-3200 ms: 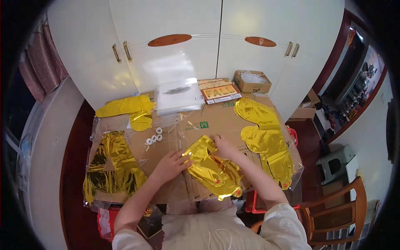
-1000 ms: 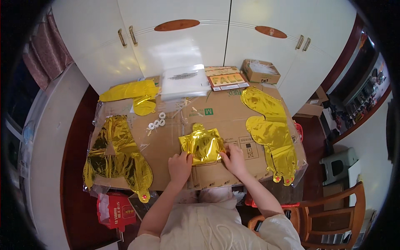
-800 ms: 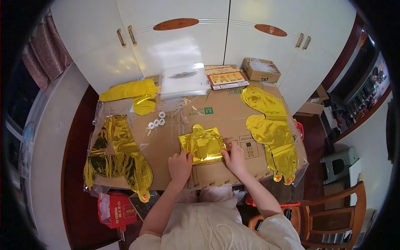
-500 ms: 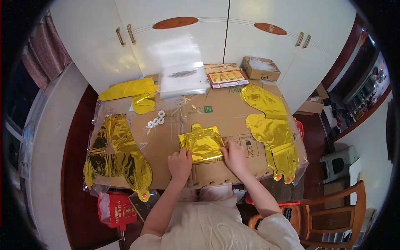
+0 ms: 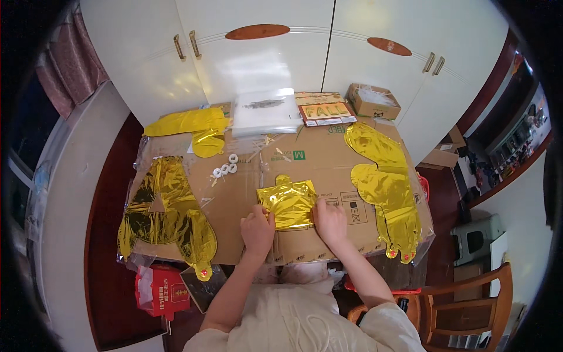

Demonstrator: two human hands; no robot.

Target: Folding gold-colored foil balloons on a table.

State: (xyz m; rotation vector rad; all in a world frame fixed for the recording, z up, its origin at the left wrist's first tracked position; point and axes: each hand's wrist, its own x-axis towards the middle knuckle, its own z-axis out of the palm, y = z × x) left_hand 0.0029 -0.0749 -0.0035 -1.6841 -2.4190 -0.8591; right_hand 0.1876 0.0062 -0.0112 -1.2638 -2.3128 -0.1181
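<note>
A folded gold foil balloon (image 5: 287, 202) lies flat on the cardboard in front of me, with a small rounded tab sticking out at its far edge. My left hand (image 5: 258, 230) is closed at its near left corner, thumb against the foil. At the right edge my right hand (image 5: 331, 222) is closed too, its fingertips on the foil. Both hands hold the balloon down near the table surface. Flat gold foil letter balloons lie on both sides: one on the left (image 5: 167, 205), one at the far left (image 5: 202, 126) and a stack on the right (image 5: 387, 188).
Cardboard (image 5: 234, 193) covers the table. Several white tape rolls (image 5: 225, 170) sit left of centre. Along the back are a stack of clear plastic bags (image 5: 264, 114), a printed card packet (image 5: 325, 111) and a small carton (image 5: 373, 102). A wooden chair (image 5: 469, 299) stands at right.
The view has shifted slightly. Both hands stay at the sides of the folded balloon, whose foil now looks flatter and more even.
</note>
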